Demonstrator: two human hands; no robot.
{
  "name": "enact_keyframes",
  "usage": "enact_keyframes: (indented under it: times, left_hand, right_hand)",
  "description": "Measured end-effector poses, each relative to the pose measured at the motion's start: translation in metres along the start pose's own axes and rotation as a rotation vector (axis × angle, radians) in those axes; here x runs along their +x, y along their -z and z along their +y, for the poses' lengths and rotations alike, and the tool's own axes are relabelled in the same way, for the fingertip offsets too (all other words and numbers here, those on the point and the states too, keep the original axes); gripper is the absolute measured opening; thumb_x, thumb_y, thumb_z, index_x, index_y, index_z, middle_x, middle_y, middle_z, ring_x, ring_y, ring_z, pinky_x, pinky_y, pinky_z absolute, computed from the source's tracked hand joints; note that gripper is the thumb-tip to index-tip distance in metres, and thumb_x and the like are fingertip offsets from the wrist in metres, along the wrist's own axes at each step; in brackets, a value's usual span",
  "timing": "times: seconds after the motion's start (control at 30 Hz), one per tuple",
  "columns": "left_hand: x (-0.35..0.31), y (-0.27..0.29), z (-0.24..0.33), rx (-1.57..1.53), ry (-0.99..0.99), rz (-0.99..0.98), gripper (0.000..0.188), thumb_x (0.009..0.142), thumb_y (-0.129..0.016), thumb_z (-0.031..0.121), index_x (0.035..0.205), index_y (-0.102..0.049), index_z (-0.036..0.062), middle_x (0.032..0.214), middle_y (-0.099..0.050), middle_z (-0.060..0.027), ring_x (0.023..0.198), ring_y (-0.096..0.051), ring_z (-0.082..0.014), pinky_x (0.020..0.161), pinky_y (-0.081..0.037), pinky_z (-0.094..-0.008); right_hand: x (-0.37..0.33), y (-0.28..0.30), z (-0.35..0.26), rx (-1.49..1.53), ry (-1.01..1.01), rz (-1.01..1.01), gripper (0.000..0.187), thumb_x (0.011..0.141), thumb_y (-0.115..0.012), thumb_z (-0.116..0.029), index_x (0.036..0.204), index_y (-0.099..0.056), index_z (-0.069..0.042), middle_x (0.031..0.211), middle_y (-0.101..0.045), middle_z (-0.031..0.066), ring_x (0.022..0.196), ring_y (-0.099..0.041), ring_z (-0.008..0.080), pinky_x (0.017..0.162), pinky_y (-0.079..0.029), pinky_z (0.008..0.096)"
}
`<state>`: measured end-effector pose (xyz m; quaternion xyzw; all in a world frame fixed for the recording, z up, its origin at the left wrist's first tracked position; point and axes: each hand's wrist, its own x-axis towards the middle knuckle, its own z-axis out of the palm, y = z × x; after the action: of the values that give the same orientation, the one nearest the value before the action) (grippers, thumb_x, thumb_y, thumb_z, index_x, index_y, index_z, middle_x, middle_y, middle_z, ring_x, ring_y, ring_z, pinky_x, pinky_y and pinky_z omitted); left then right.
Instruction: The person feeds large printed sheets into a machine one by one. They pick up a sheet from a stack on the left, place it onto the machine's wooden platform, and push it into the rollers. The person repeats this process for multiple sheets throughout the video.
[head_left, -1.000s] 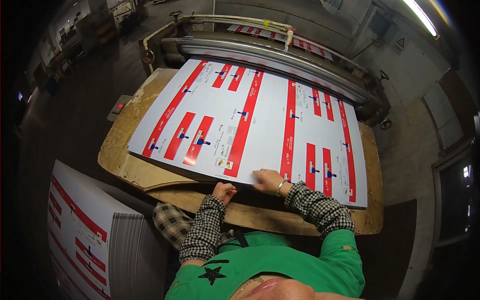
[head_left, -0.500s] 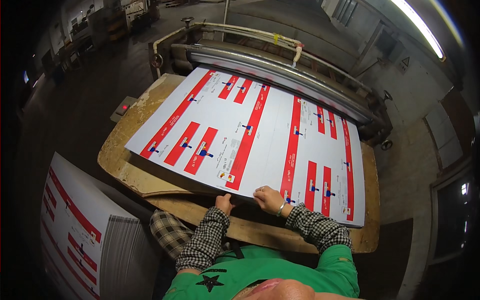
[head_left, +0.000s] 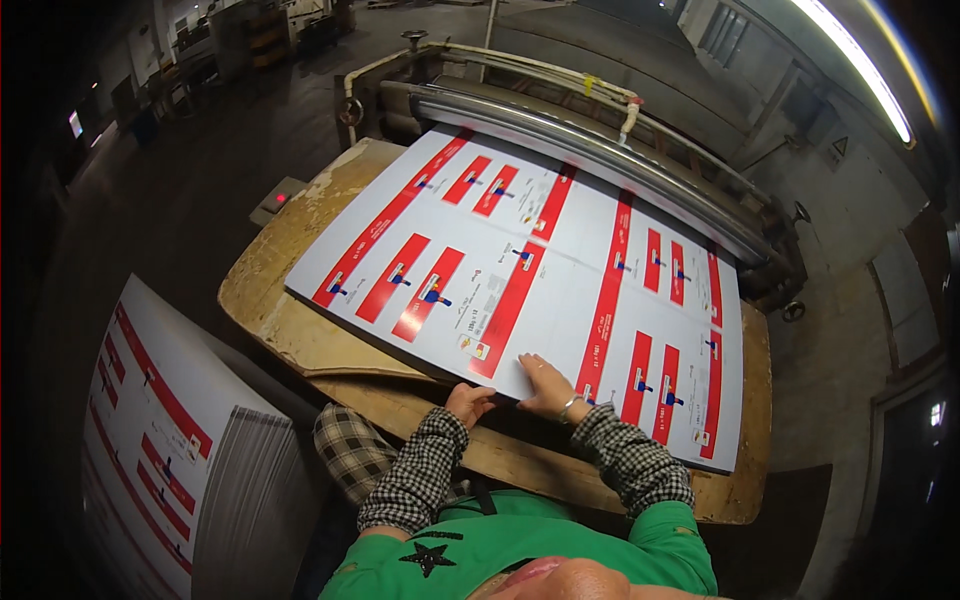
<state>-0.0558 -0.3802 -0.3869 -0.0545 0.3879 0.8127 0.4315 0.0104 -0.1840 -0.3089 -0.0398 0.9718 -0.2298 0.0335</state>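
Observation:
A large white printed sheet (head_left: pixel 555 300) with red bands and small blue figures lies on a worn wooden table, its far edge by a metal roller (head_left: pixel 590 150). There seem to be more sheets beneath it; I cannot tell how many. At the near edge, my left hand (head_left: pixel 468 404) is closed with its fingers curled against the sheet's rim. Just right of it, my right hand (head_left: pixel 545 387) rests on top of the sheet near the same edge, fingers stretched out. A bracelet (head_left: pixel 569 407) circles my right wrist.
A tall stack of similar printed sheets (head_left: pixel 245 500) stands at the lower left, its top bowed. The wooden table (head_left: pixel 265 265) has a split, lifted front edge. Handwheels (head_left: pixel 793 312) and pipes (head_left: pixel 520 58) flank the rollers. A small box with a red light (head_left: pixel 279 198) sits left.
My right hand has gone from gripping the near edge to lying with fingers stretched on the sheet. My left hand has come up against the edge. The view has shifted slightly.

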Motion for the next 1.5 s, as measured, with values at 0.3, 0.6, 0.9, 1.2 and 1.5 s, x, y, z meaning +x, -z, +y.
enact_keyframes:
  times: [0.3,0.6,0.9,1.2,1.5]
  left_hand:
    - [0.008,-0.022,-0.007,0.007,-0.062,0.428,0.032,0.082,-0.056,0.015,0.098,-0.057,-0.0129,0.093,-0.060,-0.0201,0.085,-0.062,-0.0255,0.075,-0.051,-0.0344]
    - [0.011,-0.017,-0.004,0.170,-0.051,0.378,0.016,0.082,-0.050,0.007,0.080,-0.049,-0.0083,0.070,-0.052,-0.0116,0.051,-0.052,-0.0171,0.063,-0.056,-0.0334]
    - [0.003,-0.041,0.001,0.090,-0.043,0.168,0.034,0.087,-0.058,0.021,0.107,-0.048,-0.0044,0.097,-0.060,-0.0127,0.079,-0.062,-0.0219,0.072,-0.054,-0.0379]
    - [-0.019,-0.034,0.021,-0.018,0.081,-0.026,0.028,0.078,-0.066,0.006,0.098,-0.054,-0.0092,0.099,-0.062,-0.0165,0.092,-0.062,-0.0262,0.076,-0.053,-0.0358]
    - [0.004,-0.031,-0.002,-0.037,-0.070,0.296,0.033,0.082,-0.056,0.013,0.102,-0.051,-0.0122,0.098,-0.059,-0.0202,0.090,-0.062,-0.0276,0.078,-0.055,-0.0383]
  right_hand:
    - [-0.013,0.077,-0.035,0.131,0.000,0.164,0.025,0.076,-0.057,-0.014,0.097,-0.063,-0.001,0.098,-0.064,0.0173,0.081,-0.065,0.0269,0.070,-0.051,0.0314]
    - [-0.012,0.017,0.004,0.160,-0.015,0.013,0.031,0.070,-0.067,-0.017,0.097,-0.064,-0.002,0.111,-0.061,0.0149,0.094,-0.062,0.0248,0.081,-0.049,0.0295]
    - [0.043,-0.004,0.069,-0.152,-0.043,0.189,0.055,0.073,-0.066,-0.043,0.106,-0.058,0.000,0.106,-0.057,0.0229,0.106,-0.050,0.0384,0.093,-0.040,0.0434]
    - [0.006,0.044,0.011,0.122,-0.098,-0.160,0.046,0.071,-0.065,-0.029,0.108,-0.058,-0.003,0.109,-0.057,0.0202,0.099,-0.057,0.0311,0.083,-0.046,0.0369]
    - [-0.019,0.059,-0.025,0.221,0.015,0.223,0.032,0.072,-0.062,-0.017,0.099,-0.063,0.001,0.108,-0.062,0.0167,0.094,-0.062,0.0288,0.083,-0.050,0.0304]
